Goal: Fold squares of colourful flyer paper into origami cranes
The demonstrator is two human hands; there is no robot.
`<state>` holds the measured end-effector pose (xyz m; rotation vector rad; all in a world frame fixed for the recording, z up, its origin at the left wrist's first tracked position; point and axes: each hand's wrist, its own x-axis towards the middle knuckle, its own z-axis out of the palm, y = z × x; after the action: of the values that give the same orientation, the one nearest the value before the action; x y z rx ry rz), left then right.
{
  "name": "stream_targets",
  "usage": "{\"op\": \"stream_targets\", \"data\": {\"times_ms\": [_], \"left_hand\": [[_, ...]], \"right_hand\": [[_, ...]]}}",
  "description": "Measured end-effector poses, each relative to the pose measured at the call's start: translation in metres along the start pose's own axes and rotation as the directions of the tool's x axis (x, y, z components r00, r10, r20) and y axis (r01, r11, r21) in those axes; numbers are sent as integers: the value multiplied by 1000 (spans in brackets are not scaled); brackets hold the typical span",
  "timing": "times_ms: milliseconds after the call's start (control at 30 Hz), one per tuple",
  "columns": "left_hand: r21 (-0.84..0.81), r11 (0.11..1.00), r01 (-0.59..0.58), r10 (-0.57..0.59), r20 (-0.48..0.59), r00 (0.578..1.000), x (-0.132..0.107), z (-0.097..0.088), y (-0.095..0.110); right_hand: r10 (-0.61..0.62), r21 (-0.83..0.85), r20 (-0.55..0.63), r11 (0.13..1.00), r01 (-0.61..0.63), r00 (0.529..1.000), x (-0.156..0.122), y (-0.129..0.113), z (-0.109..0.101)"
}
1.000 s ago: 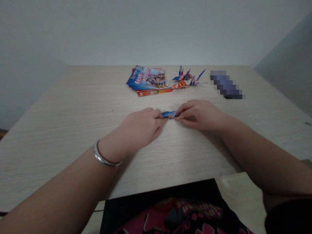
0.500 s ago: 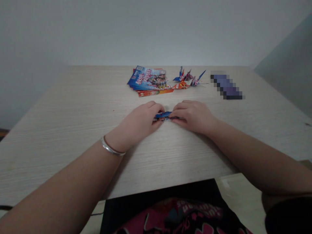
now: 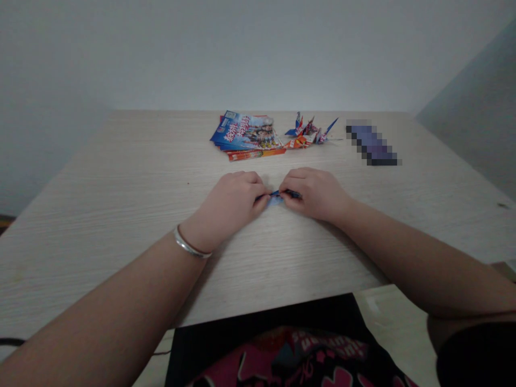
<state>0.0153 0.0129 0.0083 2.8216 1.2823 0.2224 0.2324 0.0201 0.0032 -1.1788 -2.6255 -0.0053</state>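
Note:
A small folded piece of blue printed paper (image 3: 277, 196) lies pressed on the light wooden table (image 3: 121, 177) between my two hands. My left hand (image 3: 231, 204), with a silver bangle on its wrist, pinches the paper's left end with curled fingers. My right hand (image 3: 316, 192) pinches the right end, fingers closed over it. Most of the paper is hidden under my fingertips.
A stack of colourful printed sheets (image 3: 244, 134) lies at the back of the table, with folded paper cranes (image 3: 308, 131) just right of it and a blurred dark object (image 3: 373, 144) further right. The table's front edge is near my lap.
Both hands have drawn closer together over the paper, and less of it shows now. The paper strip looks narrower than a second ago.

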Motion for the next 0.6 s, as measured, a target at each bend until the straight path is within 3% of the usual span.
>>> {"op": "stream_targets", "data": {"times_ms": [133, 367, 600], "left_hand": [[19, 1000, -12, 12, -1, 1000, 1, -2, 2], [-41, 998, 54, -56, -33, 998, 3, 1, 6], [-131, 985, 110, -116, -46, 992, 4, 5, 8]], "right_hand": [[72, 150, -49, 987, -64, 996, 0, 1, 3], [120, 313, -25, 944, -106, 992, 7, 5, 9], [58, 352, -14, 935, -49, 998, 6, 9, 10]]}}
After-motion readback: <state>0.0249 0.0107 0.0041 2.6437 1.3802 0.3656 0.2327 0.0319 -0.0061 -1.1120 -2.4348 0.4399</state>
